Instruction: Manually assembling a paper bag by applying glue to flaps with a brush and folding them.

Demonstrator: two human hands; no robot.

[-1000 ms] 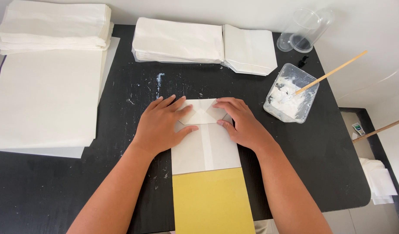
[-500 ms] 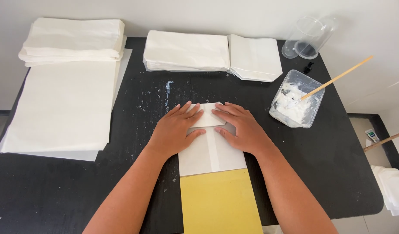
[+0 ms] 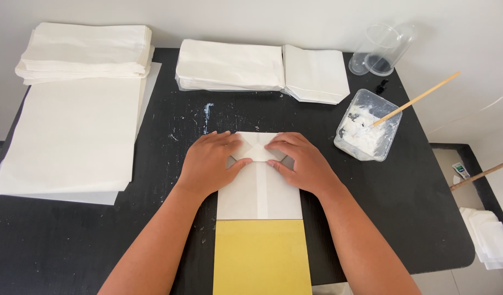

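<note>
Both palms flat, fingers spread, on folded end of white paper bag (image 3: pixel 258 186), frame centre: left hand (image 3: pixel 210 164), right hand (image 3: pixel 302 163). Step looks like: creasing bottom folds. Next calls for firm, even pressure along creases.

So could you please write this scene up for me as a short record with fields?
Left hand: flat on the white paper bag, thumb on its fold
Right hand: flat on the same folded end
Under bag: yellow sheet
Surface: black table, smeared white
Right side: tub of white paste with a wooden stick
Back: stacks of white bags
Left: large white sheets
</note>
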